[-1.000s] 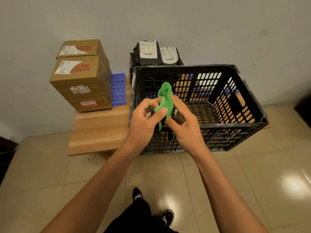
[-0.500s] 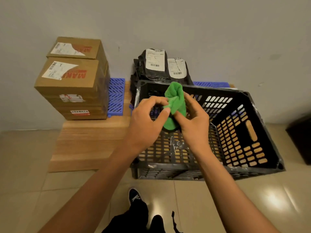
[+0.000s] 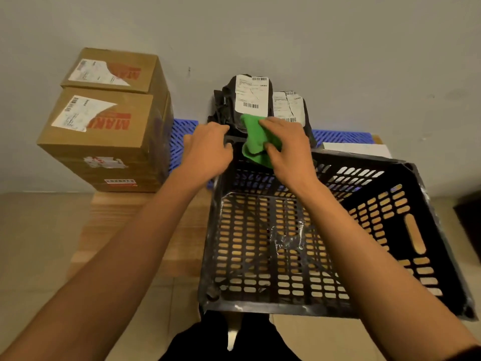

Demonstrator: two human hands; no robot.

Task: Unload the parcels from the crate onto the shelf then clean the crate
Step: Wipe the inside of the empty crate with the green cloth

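Right hand (image 3: 285,149) grips a green cloth (image 3: 253,142) on the far rim of the empty black crate (image 3: 406,230); left hand (image 3: 208,149) curls over that rim. Behind the crate lean black parcels (image 3: 250,100) with barcode labels; to its left, stacked boxes (image 3: 104,131) show red letters "MAK".

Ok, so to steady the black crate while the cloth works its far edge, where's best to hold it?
Probably the crate's far-left rim corner, from above, where the left hand already curls over it: the rim is a firm lip, right beside the green cloth under the right hand.
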